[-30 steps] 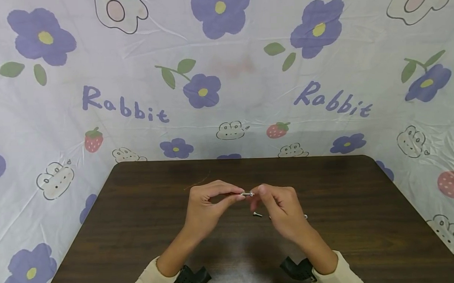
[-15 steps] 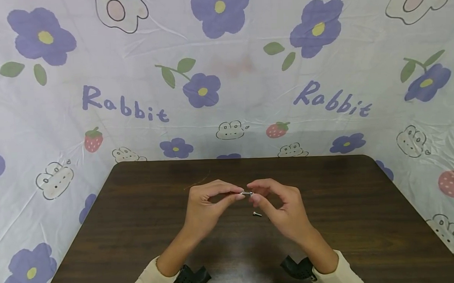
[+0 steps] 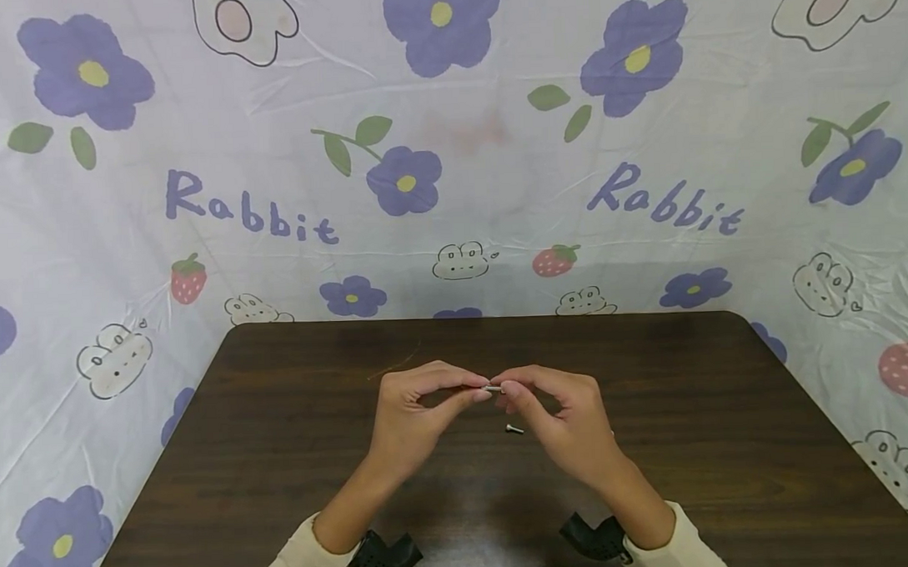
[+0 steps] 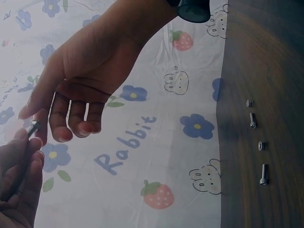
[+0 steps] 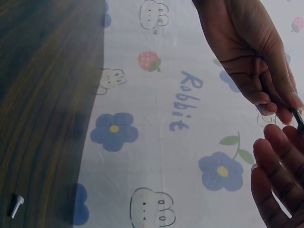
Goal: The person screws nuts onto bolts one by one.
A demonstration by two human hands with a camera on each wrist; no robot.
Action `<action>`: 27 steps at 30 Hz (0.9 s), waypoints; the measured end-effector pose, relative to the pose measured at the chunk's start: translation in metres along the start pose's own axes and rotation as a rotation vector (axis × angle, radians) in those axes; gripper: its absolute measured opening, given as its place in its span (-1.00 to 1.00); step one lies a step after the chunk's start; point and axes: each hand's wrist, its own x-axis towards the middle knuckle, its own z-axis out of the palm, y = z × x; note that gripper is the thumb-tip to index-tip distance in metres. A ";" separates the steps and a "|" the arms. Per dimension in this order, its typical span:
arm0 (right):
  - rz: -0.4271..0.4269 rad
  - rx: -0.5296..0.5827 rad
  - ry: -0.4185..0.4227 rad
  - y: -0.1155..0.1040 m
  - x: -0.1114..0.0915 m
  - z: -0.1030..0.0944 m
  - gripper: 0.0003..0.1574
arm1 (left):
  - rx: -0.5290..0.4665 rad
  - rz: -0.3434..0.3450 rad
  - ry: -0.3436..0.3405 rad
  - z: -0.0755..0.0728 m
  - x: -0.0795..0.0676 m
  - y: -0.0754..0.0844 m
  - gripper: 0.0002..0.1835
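My left hand pinches a small silver screw between thumb and fingertips, level above the table. My right hand meets it from the other side, its thumb and index finger at the screw's far end. In the left wrist view a nut shows at that end, between the right hand's fingertips; in the head view the fingers hide it. Below the hands a loose screw lies on the table.
The left wrist view shows a row on the dark wooden table: a nut, a screw, another nut and another screw. A printed cloth hangs behind. A thin strand lies beyond the left hand.
The right hand's fingers part from the screw's end about half a second ago, then come together on it again. The left hand keeps its pinch and place.
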 end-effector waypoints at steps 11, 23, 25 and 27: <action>0.041 0.000 -0.030 0.000 -0.002 0.002 -0.73 | 0.009 -0.011 -0.001 -0.003 -0.001 -0.002 -0.87; -0.049 -0.016 0.020 0.002 -0.001 0.002 -0.68 | -0.006 -0.012 0.007 -0.004 -0.001 -0.001 -0.86; -0.058 -0.017 0.021 0.003 -0.001 0.002 -0.75 | -0.024 -0.003 0.004 -0.003 0.000 -0.001 -0.86; -0.053 -0.019 0.023 0.003 0.000 0.002 -0.81 | -0.039 0.003 0.001 -0.003 0.000 -0.001 -0.86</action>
